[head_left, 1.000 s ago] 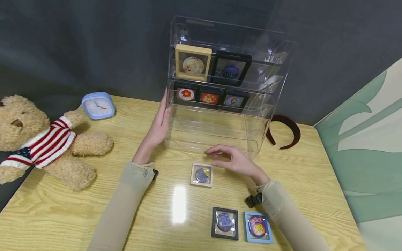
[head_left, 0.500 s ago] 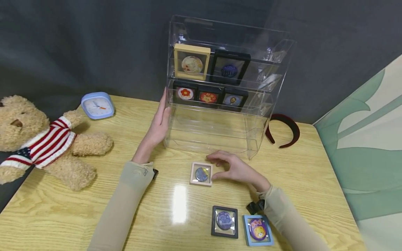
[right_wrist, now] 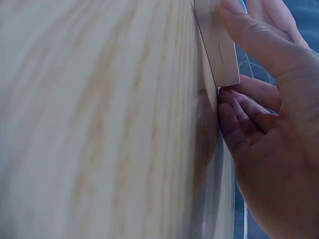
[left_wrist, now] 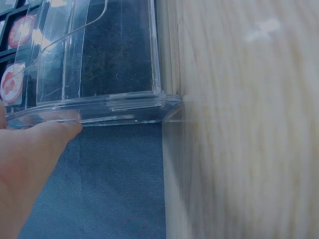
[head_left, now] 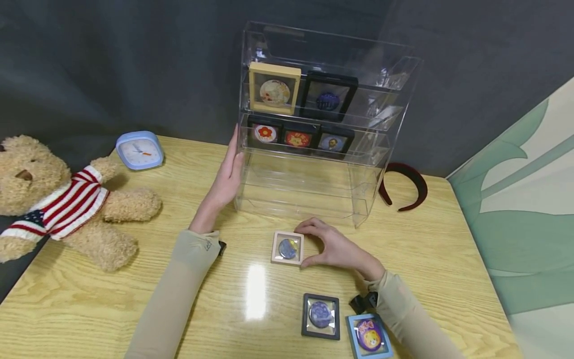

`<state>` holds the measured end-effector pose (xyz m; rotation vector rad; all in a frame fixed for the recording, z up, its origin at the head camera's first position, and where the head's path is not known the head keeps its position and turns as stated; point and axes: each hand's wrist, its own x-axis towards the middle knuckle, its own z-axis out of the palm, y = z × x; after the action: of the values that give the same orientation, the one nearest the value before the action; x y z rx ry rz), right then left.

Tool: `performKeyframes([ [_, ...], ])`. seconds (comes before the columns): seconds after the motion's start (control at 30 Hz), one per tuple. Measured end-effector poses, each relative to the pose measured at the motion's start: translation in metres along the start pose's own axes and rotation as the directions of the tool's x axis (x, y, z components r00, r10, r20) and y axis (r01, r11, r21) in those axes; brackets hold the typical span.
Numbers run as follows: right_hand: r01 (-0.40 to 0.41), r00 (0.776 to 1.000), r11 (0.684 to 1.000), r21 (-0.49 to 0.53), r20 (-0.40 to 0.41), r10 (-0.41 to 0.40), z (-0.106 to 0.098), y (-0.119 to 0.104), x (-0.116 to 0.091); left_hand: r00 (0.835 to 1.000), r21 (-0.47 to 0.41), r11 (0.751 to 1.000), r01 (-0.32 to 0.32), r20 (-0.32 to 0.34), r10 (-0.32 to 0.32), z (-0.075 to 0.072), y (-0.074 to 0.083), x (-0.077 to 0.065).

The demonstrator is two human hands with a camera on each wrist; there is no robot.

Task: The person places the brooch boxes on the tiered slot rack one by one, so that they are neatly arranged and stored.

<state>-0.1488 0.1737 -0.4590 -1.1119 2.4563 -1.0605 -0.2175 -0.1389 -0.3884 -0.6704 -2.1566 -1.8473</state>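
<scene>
A small pale pink square frame (head_left: 275, 247) with a round blue-and-yellow badge inside lies flat on the table, in front of the clear acrylic display stand (head_left: 296, 199). My right hand (head_left: 335, 247) grips its right side between thumb and fingers at the near and far corners; the right wrist view shows the thumb on the frame's edge (right_wrist: 225, 62). At the stand's left side, my left hand (head_left: 226, 183) rests with straight fingers along the outer panel, and in the left wrist view the thumb (left_wrist: 62, 130) touches that clear panel.
Upper shelves hold a yellow frame (head_left: 255, 87), a black frame (head_left: 330, 94) and smaller black frames (head_left: 299, 138). Near the front lie a dark frame (head_left: 306, 317) and a blue frame (head_left: 356, 344), beside the right sleeve. Around stand a teddy bear (head_left: 85, 209), clock (head_left: 140, 150) and headband (head_left: 417, 184).
My right hand has come down and toward me, its thumb and fingers spreading onto the pink frame's right side. The blue frame has turned slightly and shifted nearer. My left hand has stayed.
</scene>
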Motion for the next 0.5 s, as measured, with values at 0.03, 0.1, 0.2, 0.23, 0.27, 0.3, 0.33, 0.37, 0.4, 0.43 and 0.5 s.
performKeyframes([
  [0.03,-0.001,1.0,1.0,0.003,0.002,0.001,0.0,0.0,0.0,1.0,-0.001,1.0,-0.002,0.0,0.002,0.0,-0.001,0.0],
  [0.1,0.0,1.0,1.0,0.015,0.0,0.0,0.001,0.001,-0.001,1.0,-0.003,1.0,0.002,0.002,-0.002,0.001,-0.001,0.001],
  [0.2,0.002,1.0,1.0,0.024,-0.008,-0.002,0.001,0.0,-0.003,1.0,-0.011,1.0,0.025,0.006,-0.025,0.001,0.005,0.0],
  [0.23,-0.001,1.0,1.0,0.028,-0.011,0.002,0.0,0.0,-0.004,0.999,-0.012,0.999,0.031,0.008,-0.031,0.001,0.005,0.0],
  [0.27,-0.006,1.0,0.999,0.037,-0.015,0.007,0.0,0.0,-0.005,0.999,-0.011,0.999,0.04,0.009,-0.04,0.001,0.006,0.0],
  [0.3,-0.014,1.0,0.999,0.05,-0.018,0.014,0.0,-0.001,-0.005,0.999,-0.008,0.999,0.047,0.007,-0.047,0.001,0.006,0.0],
  [0.33,-0.022,1.0,0.997,0.068,-0.021,0.023,-0.001,-0.001,-0.006,0.999,-0.007,0.999,0.049,0.005,-0.049,0.001,0.003,0.0],
  [0.37,-0.034,0.999,0.996,0.087,-0.021,0.036,-0.002,-0.001,-0.006,0.999,-0.005,0.999,0.051,0.002,-0.051,0.0,-0.001,0.001],
  [0.4,-0.043,0.999,0.993,0.11,-0.022,0.046,-0.003,-0.001,-0.006,0.999,0.0,0.999,0.051,-0.001,-0.051,0.0,-0.005,0.001],
  [0.43,-0.05,0.998,0.99,0.133,-0.023,0.053,-0.004,-0.001,-0.006,0.999,0.005,0.999,0.046,-0.004,-0.046,0.0,-0.01,0.002],
  [0.5,-0.057,0.998,0.981,0.183,-0.023,0.063,-0.005,0.0,-0.006,0.999,0.012,0.999,0.04,-0.011,-0.04,0.0,-0.02,0.003],
])
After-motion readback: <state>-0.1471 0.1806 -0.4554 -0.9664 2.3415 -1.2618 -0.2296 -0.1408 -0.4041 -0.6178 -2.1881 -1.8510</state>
